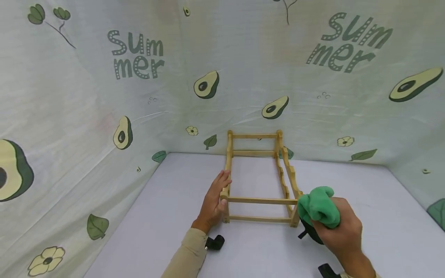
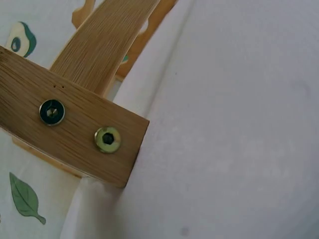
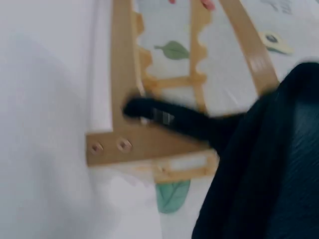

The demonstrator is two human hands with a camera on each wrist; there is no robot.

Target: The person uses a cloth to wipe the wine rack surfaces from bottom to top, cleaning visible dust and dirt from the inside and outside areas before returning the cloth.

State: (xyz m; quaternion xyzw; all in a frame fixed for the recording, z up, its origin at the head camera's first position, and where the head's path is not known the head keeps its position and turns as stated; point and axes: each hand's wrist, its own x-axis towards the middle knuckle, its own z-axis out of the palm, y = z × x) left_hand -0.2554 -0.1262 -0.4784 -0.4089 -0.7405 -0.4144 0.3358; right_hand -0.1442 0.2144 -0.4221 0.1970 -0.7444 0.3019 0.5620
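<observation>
A light wooden rack (image 1: 257,201) with notched side rails lies on the white table. My left hand (image 1: 213,200) holds its near left corner, with the fingers along the side rail and the thumb by the front post. In the right hand (image 1: 342,227) is a bunched green cloth (image 1: 318,206), right beside the rack's near right corner. A black item (image 1: 313,231) with a short tab hangs under the cloth. In the right wrist view this dark item (image 3: 259,169) is blurred and covers part of the rack (image 3: 149,142); its kind cannot be made out.
The white table (image 1: 149,216) extends on both sides of the rack. Behind and to the sides hangs a pale sheet (image 1: 240,50) printed with avocados, leaves and lettering. Round bolts (image 2: 108,139) show in the rack's end piece in the left wrist view.
</observation>
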